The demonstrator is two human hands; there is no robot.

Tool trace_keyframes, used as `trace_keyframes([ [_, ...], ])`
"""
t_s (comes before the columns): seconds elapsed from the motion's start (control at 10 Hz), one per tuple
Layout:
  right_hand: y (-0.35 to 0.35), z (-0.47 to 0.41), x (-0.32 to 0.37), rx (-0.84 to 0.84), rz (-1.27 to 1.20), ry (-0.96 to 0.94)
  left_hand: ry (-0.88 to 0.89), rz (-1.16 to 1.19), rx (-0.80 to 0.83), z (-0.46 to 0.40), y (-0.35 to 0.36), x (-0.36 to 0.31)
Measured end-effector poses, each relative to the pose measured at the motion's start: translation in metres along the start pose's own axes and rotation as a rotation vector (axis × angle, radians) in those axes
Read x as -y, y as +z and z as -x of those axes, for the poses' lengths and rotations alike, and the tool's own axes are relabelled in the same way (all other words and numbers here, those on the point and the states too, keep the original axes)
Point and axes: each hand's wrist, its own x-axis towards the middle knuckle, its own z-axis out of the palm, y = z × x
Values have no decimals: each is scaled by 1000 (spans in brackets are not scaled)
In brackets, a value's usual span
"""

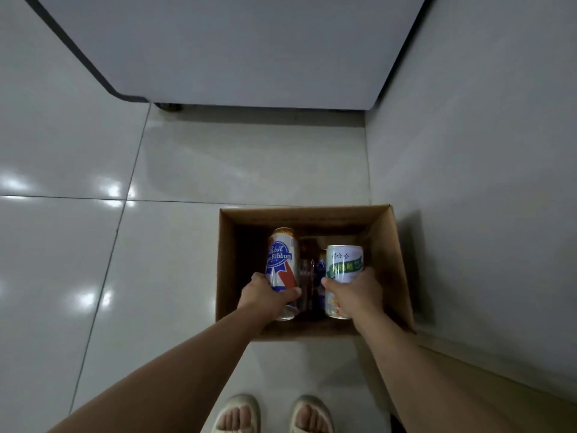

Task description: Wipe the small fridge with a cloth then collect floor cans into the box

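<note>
1. Floor point(78, 245): glossy pale tiles with light glare at left, grout lines visible. It carries everything else in view.
2. Wall point(484, 182): plain grey-white, runs down the right side and meets the floor beside the box.
3. Small fridge point(237, 48): pale front face fills the top of the view, dark edge trim along its left side, a dark foot just visible under the bottom-left corner. Well apart from the box.
4. Box point(396, 260): brown cardboard, open top, sits on the floor close to the wall, in front of the person's feet. Inside is dark; some dark cans lie at the bottom between the two held cans, details too dim to tell.
5. Left hand point(265, 296): fingers wrapped round the lower body of the Pabst can point(281, 260), a tall white, blue and red can held over the left half of the box opening, tilted with its top away from the camera.
6. Right hand point(352, 293): fingers and thumb grasping the white can point(343, 264), shorter, with a green band and printed characters, held over the right half of the box opening, near the Pabst can but not touching it.
7. Slippers point(271, 414): pale open-toe pair, bottom edge of view, just behind the box.
</note>
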Motion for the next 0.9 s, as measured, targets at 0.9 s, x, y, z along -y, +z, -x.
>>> trace_keyframes([
  [0.9,29,-38,-12,65,163,153,20,-250,-1,-53,12,15],
])
